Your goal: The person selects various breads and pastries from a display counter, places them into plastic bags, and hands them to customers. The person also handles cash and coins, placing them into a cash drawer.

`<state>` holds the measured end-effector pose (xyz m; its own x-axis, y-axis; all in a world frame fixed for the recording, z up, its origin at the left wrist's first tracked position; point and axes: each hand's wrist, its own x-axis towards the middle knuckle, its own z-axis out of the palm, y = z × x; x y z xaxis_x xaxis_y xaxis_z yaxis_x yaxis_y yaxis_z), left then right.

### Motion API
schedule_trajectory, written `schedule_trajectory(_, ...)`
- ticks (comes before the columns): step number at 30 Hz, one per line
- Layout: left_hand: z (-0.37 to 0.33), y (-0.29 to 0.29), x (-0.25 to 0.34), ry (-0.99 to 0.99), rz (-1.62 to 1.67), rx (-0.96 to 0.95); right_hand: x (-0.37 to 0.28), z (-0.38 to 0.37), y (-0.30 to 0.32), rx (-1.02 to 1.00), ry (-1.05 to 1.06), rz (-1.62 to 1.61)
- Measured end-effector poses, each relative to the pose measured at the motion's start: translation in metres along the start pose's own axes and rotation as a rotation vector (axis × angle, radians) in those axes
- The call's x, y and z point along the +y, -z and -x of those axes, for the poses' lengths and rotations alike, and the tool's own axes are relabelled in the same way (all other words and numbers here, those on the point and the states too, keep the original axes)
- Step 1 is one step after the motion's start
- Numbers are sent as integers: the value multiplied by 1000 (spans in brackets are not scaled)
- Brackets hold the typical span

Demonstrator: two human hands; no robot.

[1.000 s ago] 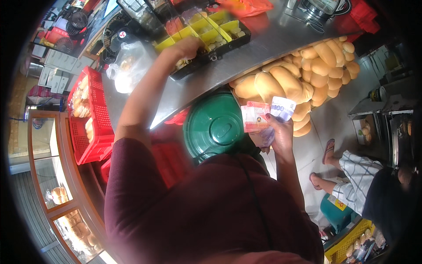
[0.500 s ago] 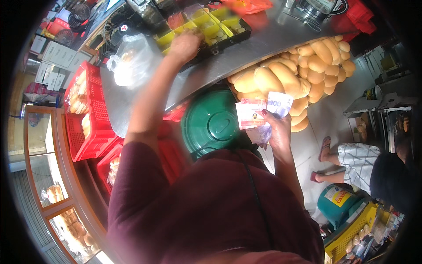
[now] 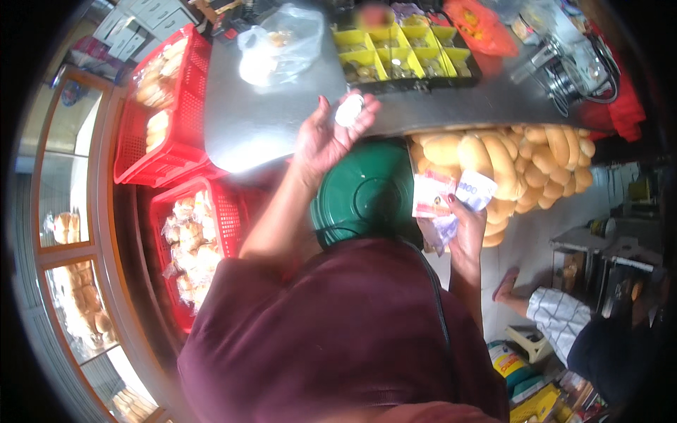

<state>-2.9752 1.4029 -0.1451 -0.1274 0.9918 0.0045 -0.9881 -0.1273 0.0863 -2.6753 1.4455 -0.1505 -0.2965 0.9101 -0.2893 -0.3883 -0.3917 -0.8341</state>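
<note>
My left hand [image 3: 324,139] is palm up over the near edge of the metal counter. Coins [image 3: 350,111], washed out white by glare, rest on its fingers, and the thumb stands apart from them. Just beyond it is a coin box [image 3: 416,86] with yellow compartments, several of which hold coins. My right hand [image 3: 465,229] grips a fan of banknotes [image 3: 432,195], reddish and violet ones, thumb pressed on top. The notes are held in front of a heap of bread rolls [image 3: 486,156]. Below and between my hands sits a round green lid [image 3: 363,194].
On the metal counter [image 3: 247,127] lie a clear plastic bag [image 3: 300,42] and an orange bag [image 3: 486,32]. Red crates [image 3: 197,84] of packed bread and a glass display case [image 3: 95,247] stand left. A person in checked shorts [image 3: 557,314] is at the right.
My left hand has come out of the coin box, back toward me, and turned palm up with coins. My right hand still holds the banknotes. The whole view has shifted.
</note>
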Motion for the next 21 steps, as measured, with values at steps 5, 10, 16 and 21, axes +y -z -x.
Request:
schedule_trajectory(5,22,-31,-23,33,-32,-27,1,-1,-6,-31,-23,-23)
schedule_trajectory(10,31,-35,-30,60,-77,-9,2,2,-6,-33,-27,-48)
schedule_trajectory(16,34,-42,-36,89,-77,37,2,5,-1,-25,-37,-72)
schedule_trajectory(21,35,-47,-38,92,-86,-7,1,7,-4,-22,-31,-88)
